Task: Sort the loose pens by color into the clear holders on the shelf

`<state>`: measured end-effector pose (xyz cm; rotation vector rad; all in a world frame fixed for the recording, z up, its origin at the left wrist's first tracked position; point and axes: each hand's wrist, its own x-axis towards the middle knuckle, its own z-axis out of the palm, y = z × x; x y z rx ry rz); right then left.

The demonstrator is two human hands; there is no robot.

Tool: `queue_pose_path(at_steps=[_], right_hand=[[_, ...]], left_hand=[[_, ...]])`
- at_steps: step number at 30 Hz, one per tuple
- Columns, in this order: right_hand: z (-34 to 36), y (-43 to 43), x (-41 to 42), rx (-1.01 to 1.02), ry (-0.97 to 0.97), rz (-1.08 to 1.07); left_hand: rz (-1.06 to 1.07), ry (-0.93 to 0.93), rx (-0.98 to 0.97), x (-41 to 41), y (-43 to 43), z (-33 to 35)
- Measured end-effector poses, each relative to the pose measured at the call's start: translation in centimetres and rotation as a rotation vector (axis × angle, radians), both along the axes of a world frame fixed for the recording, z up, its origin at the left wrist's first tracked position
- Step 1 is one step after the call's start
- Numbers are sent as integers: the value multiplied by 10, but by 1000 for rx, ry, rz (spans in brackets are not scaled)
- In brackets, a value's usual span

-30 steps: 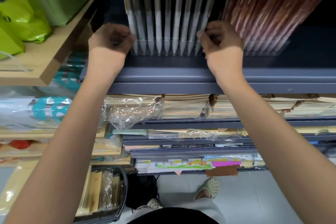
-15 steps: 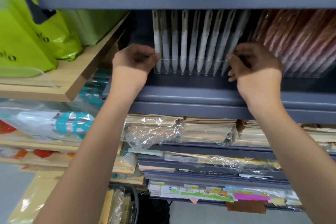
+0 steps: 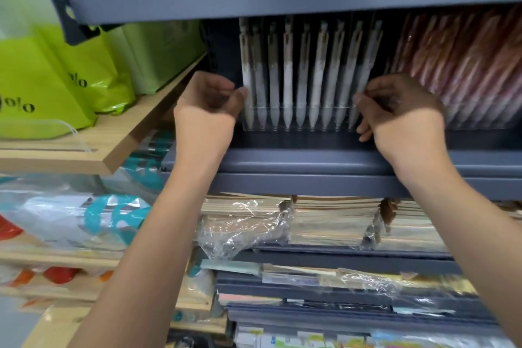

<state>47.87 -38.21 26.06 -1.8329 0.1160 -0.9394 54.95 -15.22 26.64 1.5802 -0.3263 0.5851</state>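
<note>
Left hand (image 3: 207,113) and right hand (image 3: 401,116) curl on the holder (image 3: 296,128) ends, likely pinching its walls; fingertips hidden. White pens (image 3: 288,79) stand in it on the shelf (image 3: 310,167), tops shadowed. Pink pens (image 3: 466,70) blurred, cut off right.

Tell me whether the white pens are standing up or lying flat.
Standing up: the white pens sit tips down, side by side, in the clear holder.

White pens (image 3: 302,76), reddish pens (image 3: 466,70) (blurred), grey-blue shelf (image 3: 310,162), lime-green bags (image 3: 42,85)
</note>
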Motion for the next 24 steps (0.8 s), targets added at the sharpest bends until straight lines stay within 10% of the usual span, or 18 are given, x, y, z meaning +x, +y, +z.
queue_pose_path(at_steps=[24], right_hand=[[-4, -3, -2, -41, -5, -26]], left_hand=[[266, 11, 241, -17, -31, 4]])
